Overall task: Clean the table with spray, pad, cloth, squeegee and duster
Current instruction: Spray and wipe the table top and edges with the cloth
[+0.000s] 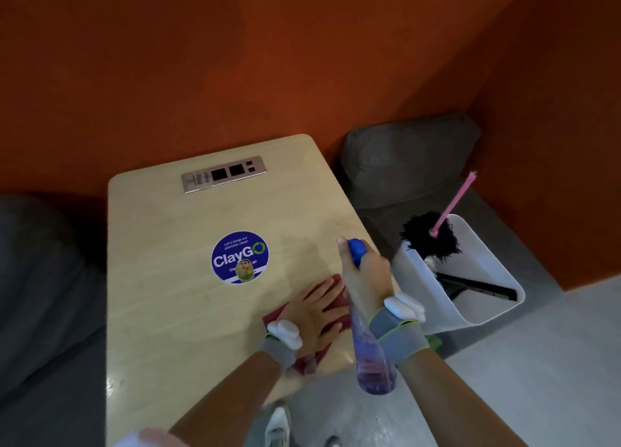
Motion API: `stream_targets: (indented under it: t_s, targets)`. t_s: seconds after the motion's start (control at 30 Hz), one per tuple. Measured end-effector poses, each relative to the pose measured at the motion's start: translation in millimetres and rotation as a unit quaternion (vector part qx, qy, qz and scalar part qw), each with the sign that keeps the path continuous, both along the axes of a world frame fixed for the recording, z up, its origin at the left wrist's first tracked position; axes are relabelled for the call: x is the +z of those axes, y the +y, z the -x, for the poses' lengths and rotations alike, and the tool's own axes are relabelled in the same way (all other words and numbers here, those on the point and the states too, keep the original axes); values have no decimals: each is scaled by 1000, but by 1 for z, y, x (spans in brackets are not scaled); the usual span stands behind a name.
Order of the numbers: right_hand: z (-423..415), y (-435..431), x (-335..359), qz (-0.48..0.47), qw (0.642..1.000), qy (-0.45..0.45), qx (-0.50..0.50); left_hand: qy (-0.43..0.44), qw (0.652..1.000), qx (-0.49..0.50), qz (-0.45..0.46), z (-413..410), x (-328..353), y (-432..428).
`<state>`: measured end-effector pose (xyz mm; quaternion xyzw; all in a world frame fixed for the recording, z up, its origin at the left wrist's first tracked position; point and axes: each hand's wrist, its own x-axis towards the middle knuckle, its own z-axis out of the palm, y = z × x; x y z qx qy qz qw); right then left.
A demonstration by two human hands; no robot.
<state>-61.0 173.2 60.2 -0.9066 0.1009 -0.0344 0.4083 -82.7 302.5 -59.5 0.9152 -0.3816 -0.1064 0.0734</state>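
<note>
Left hand (316,315) flat, fingers spread, pressing a dark red cloth (339,283) onto the pale wooden table (168,295) near its right edge. Right hand (364,272) clenched round the blue trigger head of a translucent purple spray bottle (373,362), held above the table and hiding the cloth's right edge. Grey wrist straps (400,335) on both arms. Farther along the tabletop, a round blue sticker (240,257) and a metal socket panel (223,174). Just beside the table's right edge, a white plastic bin (487,312) holding a black feather duster with a pink handle (430,236) and a black squeegee (477,287). Grey cushion (403,157) against the orange wall (235,77).
</note>
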Motion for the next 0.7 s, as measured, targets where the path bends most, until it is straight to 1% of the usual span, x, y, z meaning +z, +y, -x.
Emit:
stream_targets:
  t_s: [0.03,0.07,0.17,0.27,0.33,0.43,0.6,0.7]
  targets:
    - [-2,5,2,-3,1000,-3,18,1,1000,12,-17,-1,-3,12]
    - [-5,11,4,-7,999,-6,32,-22,999,30,-23,-3,-7,24]
    - [-20,31,2,-1,998,-28,57,-30,987,155,-18,-13,-2,52]
    - [-38,52,-3,-2,996,-23,83,-34,961,275,-23,-27,0,79]
    - [-54,65,-6,-6,995,-24,101,-32,931,362,-16,-44,-2,104]
    - [-86,86,-12,7,991,-29,128,-40,873,486,-1,-80,-3,152]
    - [-136,120,-21,35,988,-23,148,-46,807,588,7,-132,-7,207]
    - [-173,142,-24,35,987,-10,157,-47,771,634,16,-166,-6,232]
